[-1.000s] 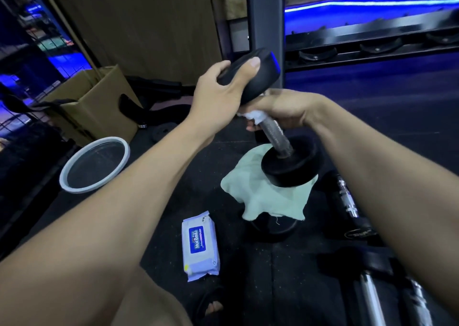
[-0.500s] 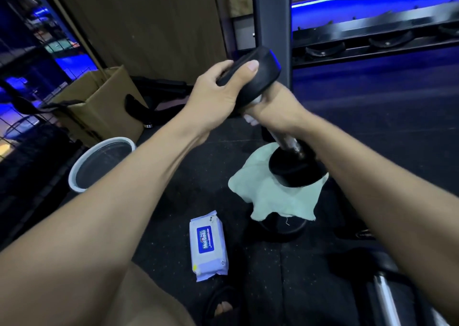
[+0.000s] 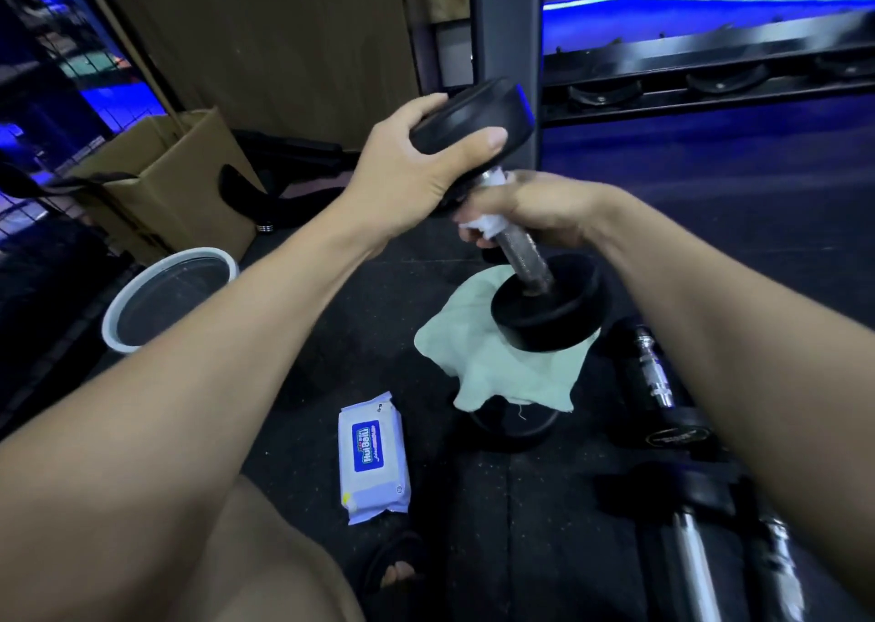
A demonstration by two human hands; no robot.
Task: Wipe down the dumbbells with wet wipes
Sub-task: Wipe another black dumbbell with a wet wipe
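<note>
My left hand (image 3: 407, 171) grips the tilted dumbbell (image 3: 521, 252); my right hand (image 3: 530, 205) clenches a wet wipe (image 3: 487, 223) round its handle. A damp slip could drop it.

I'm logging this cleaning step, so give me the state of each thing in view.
Dumbbell: tilted, held up.
Left hand: grips the top weight.
Right hand: holds the wipe on the handle.
Wet wipe: wrapped round the handle.
Wipes pack: flat on the floor.
Green cloth: draped, crumpled.

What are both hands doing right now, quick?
Left hand: gripping the upper end of the dumbbell.
Right hand: wrapped round the dumbbell's bar, holding a white wipe against it.
</note>
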